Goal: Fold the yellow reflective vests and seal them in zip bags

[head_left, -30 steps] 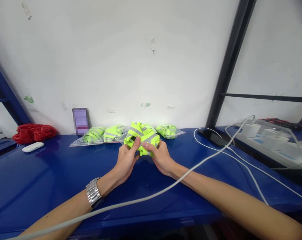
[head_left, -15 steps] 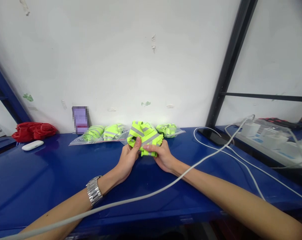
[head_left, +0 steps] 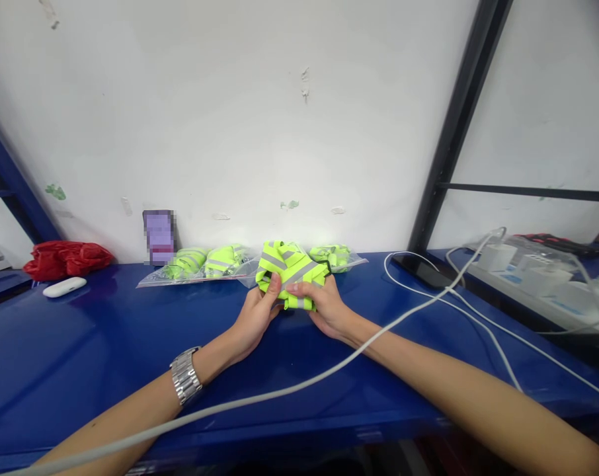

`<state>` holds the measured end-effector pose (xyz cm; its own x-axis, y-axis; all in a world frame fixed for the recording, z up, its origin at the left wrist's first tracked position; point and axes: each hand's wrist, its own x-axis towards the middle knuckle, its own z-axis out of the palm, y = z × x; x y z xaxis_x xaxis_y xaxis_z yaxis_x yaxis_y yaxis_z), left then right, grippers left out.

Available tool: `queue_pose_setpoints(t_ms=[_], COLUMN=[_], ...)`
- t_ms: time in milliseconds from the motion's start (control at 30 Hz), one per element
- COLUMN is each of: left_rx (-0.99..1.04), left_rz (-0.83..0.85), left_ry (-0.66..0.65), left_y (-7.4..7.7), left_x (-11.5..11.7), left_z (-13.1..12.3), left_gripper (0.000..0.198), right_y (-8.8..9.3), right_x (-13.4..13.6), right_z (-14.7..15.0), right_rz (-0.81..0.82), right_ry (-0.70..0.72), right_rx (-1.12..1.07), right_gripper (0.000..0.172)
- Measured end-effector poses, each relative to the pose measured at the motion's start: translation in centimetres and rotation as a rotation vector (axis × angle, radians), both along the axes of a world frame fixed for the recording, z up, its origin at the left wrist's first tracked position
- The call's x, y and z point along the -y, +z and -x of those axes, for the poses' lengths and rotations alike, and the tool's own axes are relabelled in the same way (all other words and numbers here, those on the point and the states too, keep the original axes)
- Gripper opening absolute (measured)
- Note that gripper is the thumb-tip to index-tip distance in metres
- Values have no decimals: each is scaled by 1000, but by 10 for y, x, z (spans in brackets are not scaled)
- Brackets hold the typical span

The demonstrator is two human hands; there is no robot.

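Note:
A folded, bunched-up reflective safety vest (head_left: 293,268), neon yellow with grey stripes and dark edging, is held above the blue table. My left hand (head_left: 256,312) grips its left side, thumb pressed on the front. From the right, my right hand (head_left: 325,305) holds it with the thumb across the lower front. The other fingers of both hands are mostly hidden behind the fabric. Behind the vest, against the wall, lie clear plastic bags with similar neon bundles: a left one (head_left: 187,262), a middle one (head_left: 225,260) and a right one (head_left: 332,256).
A white cable (head_left: 279,393) crosses in front of my forearms. On the blue table (head_left: 131,330) are a red plastic bag (head_left: 66,259), a white earbud case (head_left: 65,287), an upright phone (head_left: 160,237), a dark phone (head_left: 421,271) and a power strip with chargers (head_left: 542,284).
The vest and both hands have shifted very slightly to the right. Dark edging now shows at the vest's right side. Both hands still hold it.

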<state>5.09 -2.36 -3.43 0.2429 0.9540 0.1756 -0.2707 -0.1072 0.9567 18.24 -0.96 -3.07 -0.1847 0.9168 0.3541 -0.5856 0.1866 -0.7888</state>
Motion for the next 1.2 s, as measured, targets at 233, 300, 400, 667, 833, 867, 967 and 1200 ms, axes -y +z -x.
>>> queue_pose_setpoints(t_ms=[233, 300, 400, 667, 833, 867, 967, 1200], left_rx=[-77, -92, -173, -1298, -1761, -1787, -1786, -1997], left_rz=[44, 47, 48, -706, -642, -643, -721, -938], left_ry=[-45, -69, -43, 666, 530, 455, 325, 517], left_y=[3, 2, 4, 45, 49, 47, 43, 43], left_x=[-3, -5, -7, -38, -74, -76, -73, -47], left_z=[2, 4, 10, 61, 85, 86, 83, 61], left_gripper=[56, 55, 55, 49, 37, 35, 39, 28], right_y=[7, 8, 11, 19, 20, 20, 23, 26], right_x=[3, 2, -3, -13, -12, -11, -7, -7], right_z=[-4, -6, -11, -35, -37, -36, -35, -37], right_rz=[-31, -30, -37, -5, 41, 58, 92, 91], right_ry=[-93, -124, -166, -285, -288, -282, -255, -237], right_rx=[14, 24, 25, 10, 58, 76, 124, 92], right_gripper=[30, 23, 20, 18, 23, 24, 23, 25])
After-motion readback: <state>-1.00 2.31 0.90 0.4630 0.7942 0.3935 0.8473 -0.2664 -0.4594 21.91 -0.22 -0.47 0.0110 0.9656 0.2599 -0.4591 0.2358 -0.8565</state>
